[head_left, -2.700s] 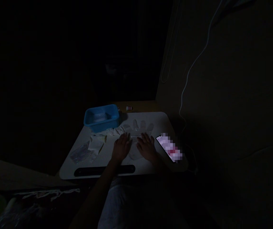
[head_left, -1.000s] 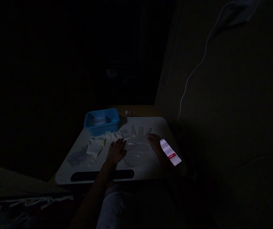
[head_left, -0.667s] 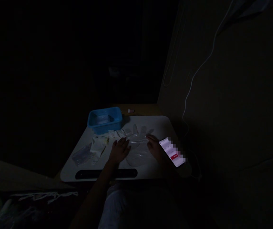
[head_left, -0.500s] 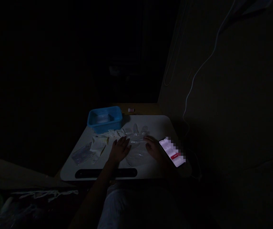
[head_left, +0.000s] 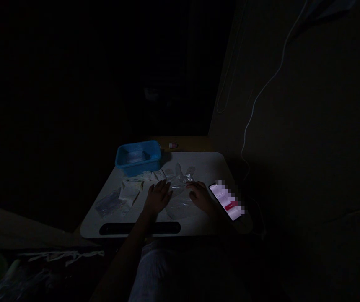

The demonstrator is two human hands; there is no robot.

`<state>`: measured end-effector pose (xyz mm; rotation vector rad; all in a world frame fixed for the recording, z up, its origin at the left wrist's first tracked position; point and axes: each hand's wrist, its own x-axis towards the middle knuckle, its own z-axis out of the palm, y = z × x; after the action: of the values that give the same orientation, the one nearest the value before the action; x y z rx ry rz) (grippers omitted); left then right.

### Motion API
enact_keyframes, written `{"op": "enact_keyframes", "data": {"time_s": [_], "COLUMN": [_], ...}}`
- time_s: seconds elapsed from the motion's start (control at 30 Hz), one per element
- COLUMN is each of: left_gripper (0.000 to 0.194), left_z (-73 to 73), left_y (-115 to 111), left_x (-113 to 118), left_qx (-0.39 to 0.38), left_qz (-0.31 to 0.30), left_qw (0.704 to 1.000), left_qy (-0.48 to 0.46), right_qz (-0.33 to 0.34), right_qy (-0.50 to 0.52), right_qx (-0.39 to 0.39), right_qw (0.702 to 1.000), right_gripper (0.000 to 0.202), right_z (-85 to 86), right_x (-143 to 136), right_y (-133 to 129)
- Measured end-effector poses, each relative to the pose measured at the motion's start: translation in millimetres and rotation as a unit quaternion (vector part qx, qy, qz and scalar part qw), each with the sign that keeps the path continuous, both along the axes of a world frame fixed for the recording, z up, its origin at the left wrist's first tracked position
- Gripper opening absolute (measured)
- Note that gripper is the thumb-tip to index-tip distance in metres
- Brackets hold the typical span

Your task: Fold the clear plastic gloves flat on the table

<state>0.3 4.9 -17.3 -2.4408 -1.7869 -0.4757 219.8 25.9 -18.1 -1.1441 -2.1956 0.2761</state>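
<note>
Right of the blue rectangular plastic basin (head_left: 139, 169), the half-curled right hand (head_left: 200, 196) slides inward, bunching the clear plastic glove (head_left: 178, 188), hold unclear; the left hand (head_left: 157, 198) lies flat, gripping nothing.

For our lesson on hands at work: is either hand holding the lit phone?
No, the left hand and right hand are at the clear plastic glove, while the lit phone lies on the white table.

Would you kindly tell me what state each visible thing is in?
Clear plastic glove: spread out, wrinkled
Left hand: bare, open
Right hand: bare, curled, grip unclear
Phone: lit up
Blue bin: upright, uncovered, holding something
Pale sheet: creased
White cable: hanging loosely
Small container: apparently on its side
</note>
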Motion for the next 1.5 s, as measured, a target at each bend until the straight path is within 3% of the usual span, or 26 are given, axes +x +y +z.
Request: {"op": "enact_keyframes", "data": {"time_s": [0.27, 0.5, 0.63, 0.83, 1.0, 1.17, 1.3, 1.5], "left_gripper": [0.044, 0.043, 0.041, 0.041, 0.043, 0.045, 0.043, 0.041], "left_z": [-6.3, -9.0, -7.7, 4.0, 6.5, -6.8, -13.7, -7.6], "left_y": [2, 3, 4, 8, 17, 26, 24, 18], "left_x": [-1, -2, -3, -6, 19, 47, 52, 52], "left_qx": [0.012, 0.012, 0.032, 0.067, 0.038, 0.027, 0.028, 0.033], "left_qz": [0.001, -0.005, -0.020, -0.049, -0.080, -0.096, -0.094, -0.087], "left_qw": [1.000, 1.000, 0.998, 0.988, 0.994, 0.995, 0.995, 0.996], "left_qy": [0.008, -0.001, -0.047, -0.133, -0.059, -0.007, 0.017, 0.001], "right_qz": [-0.010, -0.049, -0.073, -0.075, -0.083, -0.069, -0.088, -0.169], "right_qy": [0.021, 0.115, 0.130, 0.073, 0.066, 0.057, 0.084, 0.075], "right_qx": [-0.003, -0.013, 0.012, -0.007, -0.001, -0.011, 0.000, 0.024], "right_qw": [1.000, 0.992, 0.989, 0.994, 0.994, 0.996, 0.993, 0.982], "right_gripper": [0.039, 0.034, 0.035, 0.033, 0.028, 0.027, 0.029, 0.036], "right_z": [-0.6, 2.8, -0.9, -4.7, -1.4, 3.3, 2.5, -7.5], "right_x": [1, 7, 8, 5, 3, 2, 4, 4], "right_y": [-1, -6, -4, 3, 2, -1, -3, 7]}}
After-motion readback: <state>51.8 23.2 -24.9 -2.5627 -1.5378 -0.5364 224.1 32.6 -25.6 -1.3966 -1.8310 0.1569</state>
